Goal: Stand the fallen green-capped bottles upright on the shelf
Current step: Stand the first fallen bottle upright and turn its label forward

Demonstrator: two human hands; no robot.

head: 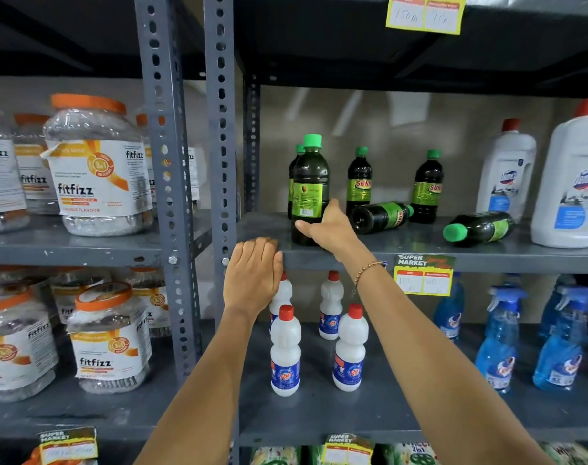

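Note:
Dark bottles with green caps stand and lie on the grey middle shelf point(262, 226). My right hand point(329, 226) grips the base of an upright bottle point(310, 186) at the shelf's front; another upright one point(298, 152) is half hidden behind it. Two more stand further back point(359, 179) point(427, 186). One fallen bottle point(380, 216) lies on its side with its base toward me. A second fallen bottle point(479, 228) lies to the right, cap pointing front left. My left hand point(254, 273) rests flat on the shelf's front edge, holding nothing.
Large white bottles with red caps point(507, 169) point(571, 182) stand at the shelf's right end. Yellow price tags point(423, 275) hang on shelf edges. Small white bottles point(285, 354) and blue spray bottles point(497, 344) fill the shelf below. Orange-lidded jars point(98, 166) sit left of the steel uprights point(220, 129).

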